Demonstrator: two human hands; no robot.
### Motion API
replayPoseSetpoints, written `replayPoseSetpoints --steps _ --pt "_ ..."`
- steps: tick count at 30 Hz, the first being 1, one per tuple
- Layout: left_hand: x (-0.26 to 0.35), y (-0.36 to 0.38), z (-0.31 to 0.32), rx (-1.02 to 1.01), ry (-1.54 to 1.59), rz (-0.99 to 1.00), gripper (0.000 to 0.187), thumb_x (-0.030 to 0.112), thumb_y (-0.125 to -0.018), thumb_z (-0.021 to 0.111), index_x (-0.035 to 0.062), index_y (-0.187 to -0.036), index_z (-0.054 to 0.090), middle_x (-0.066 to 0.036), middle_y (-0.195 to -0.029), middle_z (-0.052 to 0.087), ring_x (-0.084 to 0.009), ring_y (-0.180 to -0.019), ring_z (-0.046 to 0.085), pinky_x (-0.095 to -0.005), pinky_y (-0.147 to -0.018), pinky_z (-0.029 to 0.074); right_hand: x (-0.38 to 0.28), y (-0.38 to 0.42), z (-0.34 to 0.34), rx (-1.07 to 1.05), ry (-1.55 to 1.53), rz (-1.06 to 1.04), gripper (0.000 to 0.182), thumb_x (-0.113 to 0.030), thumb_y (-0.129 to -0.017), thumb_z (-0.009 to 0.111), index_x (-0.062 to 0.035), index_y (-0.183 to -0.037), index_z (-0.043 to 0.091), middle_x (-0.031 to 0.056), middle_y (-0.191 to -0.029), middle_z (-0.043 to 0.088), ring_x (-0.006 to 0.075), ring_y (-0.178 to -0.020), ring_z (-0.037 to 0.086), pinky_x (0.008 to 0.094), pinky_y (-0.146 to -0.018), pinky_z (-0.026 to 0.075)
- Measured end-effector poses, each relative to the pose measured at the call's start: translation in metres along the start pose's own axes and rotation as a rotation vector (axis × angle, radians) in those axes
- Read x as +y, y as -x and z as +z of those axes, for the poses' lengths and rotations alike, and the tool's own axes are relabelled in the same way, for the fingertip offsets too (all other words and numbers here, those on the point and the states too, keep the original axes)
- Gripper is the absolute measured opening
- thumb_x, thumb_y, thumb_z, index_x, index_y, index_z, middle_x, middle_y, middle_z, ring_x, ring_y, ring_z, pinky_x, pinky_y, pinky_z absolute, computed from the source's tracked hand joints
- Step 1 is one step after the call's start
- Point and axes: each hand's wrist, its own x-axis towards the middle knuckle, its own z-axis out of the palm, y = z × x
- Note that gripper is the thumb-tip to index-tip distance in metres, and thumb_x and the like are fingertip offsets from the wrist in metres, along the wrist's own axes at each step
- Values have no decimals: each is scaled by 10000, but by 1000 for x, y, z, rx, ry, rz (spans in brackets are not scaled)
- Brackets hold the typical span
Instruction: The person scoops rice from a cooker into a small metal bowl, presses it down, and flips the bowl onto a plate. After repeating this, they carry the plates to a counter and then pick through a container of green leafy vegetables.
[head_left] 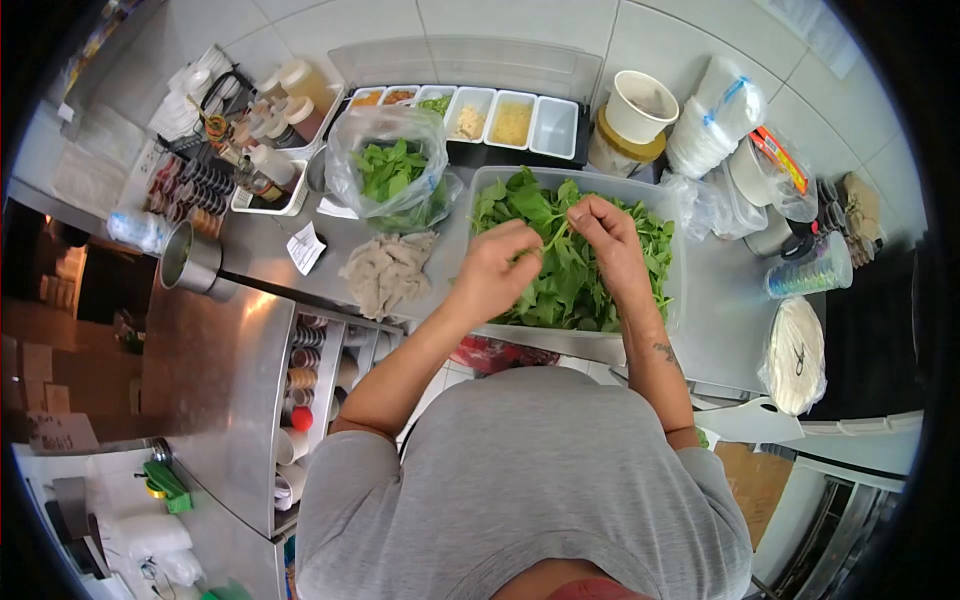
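A large clear plastic tub (679,290) in front of me is heaped with leafy green stems (560,285). Over the heap, my right hand (612,240) pinches a leafy stem (556,236) between thumb and fingers. To its left, my left hand (498,268) is closed with its fingers curled at the lower side of that stem; exactly what lies inside its grip is hidden. Left of the tub stands an opened clear plastic bag (345,165) with loose green leaves (392,170) in it.
Behind the tub is a black rack of white ingredient trays (555,128). A crumpled cloth (388,273), a receipt (305,247) and a saucepan (190,258) sit to the left. Sauce bottles (303,118) stand at back left. White tubs (640,105) and stacked cups (715,120) stand at back right.
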Motion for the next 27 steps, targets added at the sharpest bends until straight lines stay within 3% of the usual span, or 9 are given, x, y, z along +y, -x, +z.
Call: replayPoseSetpoints --steps 3,7,8,11,14,18,22,24,27 --pt "-48 8 4 61 -789 57 95 89 -794 578 -1 -812 599 -134 -728 546 -253 -714 549 -320 -698 448 -5 12 -4 0 262 14 175 -129 -896 578 1 -785 538 -7 -682 472 70 -607 385 259 -541 338" --pt "-52 9 -34 93 -145 -284 113 126 -810 581 18 -833 606 -111 -751 564 -237 -738 545 -350 -735 458 -13 11 -18 -15 374 -123 136 -115 -878 591 2 -816 562 33 -667 461 110 -584 392 272 -538 344" --pt "-35 5 -41 101 -230 -279 140 172 -822 605 37 -855 619 -137 -818 616 -313 -840 579 -373 -765 462 -11 10 -18 -39 383 -96 128 -113 -875 594 1 -825 568 40 -667 460 118 -584 395 273 -538 346" --pt "-7 -9 -40 87 70 -350 158 185 -832 630 40 -892 620 -137 -864 612 -321 -877 579 -361 -772 460 -10 10 -12 -108 417 -79 121 -121 -873 598 -7 -838 580 61 -679 487 159 -596 433 293 -558 369" --pt "1 -18 -23 28 -92 49 171 185 -825 661 38 -902 618 -135 -893 588 -314 -876 574 -374 -768 453 -14 11 -3 -164 508 -133 127 -134 -875 596 -13 -839 584 95 -711 528 222 -637 488 328 -599 399" --pt "-15 -22 -12 -185 -77 5 165 147 -828 673 7 -900 624 -92 -871 551 -242 -837 552 -320 -761 433 -18 9 1 -220 572 -216 126 -138 -874 590 -17 -841 582 133 -763 559 311 -711 534 376 -658 426" --pt "-17 -24 -14 -246 161 -65 103 86 -812 663 4 -859 621 -94 -841 543 -237 -825 550 -301 -749 427 -21 11 -1 -264 536 -170 122 -136 -879 584 -17 -851 579 132 -774 560 318 -734 545 376 -667 432" --pt "-18 -24 -14 -262 213 -64 72 46 -796 653 1 -836 613 -88 -833 547 -228 -823 552 -294 -748 424 -24 12 -1 -320 509 -127 124 -138 -878 586 -17 -857 578 131 -773 558 319 -739 547 376 -664 433" --pt "-14 -19 -3 -90 -24 -35 27 7 -788 615 -4 -803 595 -80 -841 562 -223 -838 555 -297 -762 424 -15 14 6 -253 506 -220 133 -136 -883 585 -6 -857 573 133 -764 546 295 -717 538 354 -646 431"
